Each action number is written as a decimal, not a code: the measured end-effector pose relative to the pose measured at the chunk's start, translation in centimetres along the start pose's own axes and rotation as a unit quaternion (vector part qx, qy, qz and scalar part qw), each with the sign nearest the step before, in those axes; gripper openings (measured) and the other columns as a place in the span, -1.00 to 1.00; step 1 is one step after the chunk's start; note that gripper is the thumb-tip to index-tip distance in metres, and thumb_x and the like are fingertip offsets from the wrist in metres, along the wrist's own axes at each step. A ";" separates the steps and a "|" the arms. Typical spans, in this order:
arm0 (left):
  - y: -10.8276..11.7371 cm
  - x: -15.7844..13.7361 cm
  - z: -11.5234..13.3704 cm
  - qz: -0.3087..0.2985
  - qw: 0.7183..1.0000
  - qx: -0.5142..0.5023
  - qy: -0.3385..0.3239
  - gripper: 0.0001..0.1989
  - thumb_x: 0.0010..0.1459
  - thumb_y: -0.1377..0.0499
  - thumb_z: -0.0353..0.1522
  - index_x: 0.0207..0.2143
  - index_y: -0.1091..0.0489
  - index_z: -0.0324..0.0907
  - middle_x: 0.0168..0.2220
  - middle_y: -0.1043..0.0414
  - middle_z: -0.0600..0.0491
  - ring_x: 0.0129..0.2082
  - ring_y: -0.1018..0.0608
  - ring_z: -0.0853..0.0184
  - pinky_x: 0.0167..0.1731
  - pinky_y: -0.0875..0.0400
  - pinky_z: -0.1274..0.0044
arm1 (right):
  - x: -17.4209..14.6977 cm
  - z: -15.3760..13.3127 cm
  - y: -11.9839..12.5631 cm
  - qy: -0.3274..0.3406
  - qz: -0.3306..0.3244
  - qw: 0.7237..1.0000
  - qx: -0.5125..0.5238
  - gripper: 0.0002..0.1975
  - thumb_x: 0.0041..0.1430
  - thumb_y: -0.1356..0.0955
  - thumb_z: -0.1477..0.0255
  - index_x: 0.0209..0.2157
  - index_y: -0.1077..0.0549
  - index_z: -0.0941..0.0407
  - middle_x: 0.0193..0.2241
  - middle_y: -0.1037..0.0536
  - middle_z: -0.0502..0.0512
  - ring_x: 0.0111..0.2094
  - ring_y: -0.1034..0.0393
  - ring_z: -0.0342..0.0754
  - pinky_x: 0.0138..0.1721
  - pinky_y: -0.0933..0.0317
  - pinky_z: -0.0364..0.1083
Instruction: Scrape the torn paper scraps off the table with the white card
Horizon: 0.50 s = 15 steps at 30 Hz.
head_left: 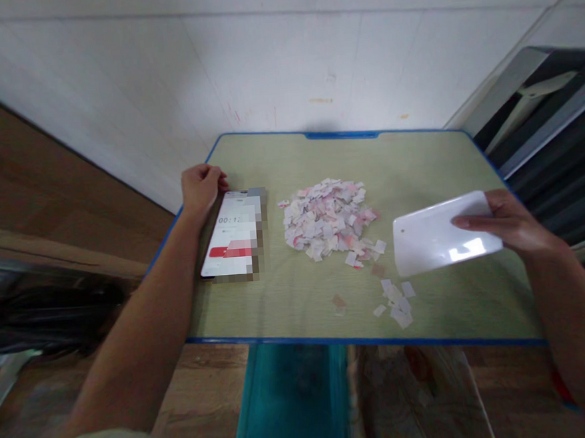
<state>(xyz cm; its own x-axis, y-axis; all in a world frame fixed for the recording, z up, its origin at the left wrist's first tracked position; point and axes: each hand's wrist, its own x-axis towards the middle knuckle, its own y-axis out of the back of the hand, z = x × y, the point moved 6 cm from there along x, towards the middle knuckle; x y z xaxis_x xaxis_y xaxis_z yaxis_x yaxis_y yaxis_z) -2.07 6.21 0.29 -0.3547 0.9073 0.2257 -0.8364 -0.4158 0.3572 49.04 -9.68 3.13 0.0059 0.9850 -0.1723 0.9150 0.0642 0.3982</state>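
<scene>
A heap of small torn paper bits (325,218), white and pinkish, lies in the middle of the small table. A few loose paper scraps (397,304) are scattered in front of it. My right hand (510,224) grips a flat, glossy white plastic piece (441,232) with rounded corners and a small hole, thumb on its upper face. That piece is just right of the heap, apart from it. Curled at the table's left edge, my left hand (201,188) shows nothing in its fingers. Beside it lies a phone (228,233) with a timer on its screen, partly blurred out.
The greenish table (298,305) has a blue rim and stands against a white wall (282,66). Below its front edge are a teal plastic bin (290,406) and a bag-like container (410,397). Dark folded items (561,120) lean at the right.
</scene>
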 end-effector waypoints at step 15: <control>-0.1 -0.1 -0.1 -0.004 1.000 0.023 0.001 -0.78 0.09 -0.06 -0.55 -0.60 -0.33 -0.24 -0.68 -0.30 0.15 -0.68 -0.35 0.50 -0.62 -0.22 0.66 | -0.4 -0.4 -0.3 0.004 -0.030 1.000 0.002 -0.72 -0.31 -0.58 0.28 -0.69 -0.52 0.15 -0.74 -0.40 -0.02 -0.72 -0.20 -0.19 -0.71 0.00 -0.21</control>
<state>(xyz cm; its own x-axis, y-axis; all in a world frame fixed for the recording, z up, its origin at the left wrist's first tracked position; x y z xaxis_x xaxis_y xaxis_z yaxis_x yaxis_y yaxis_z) -2.03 6.16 0.15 -0.3493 0.9106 0.2211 -0.8187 -0.4113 0.4007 48.64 -10.00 3.46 -0.0527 0.9806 -0.1888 0.9153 0.1231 0.3836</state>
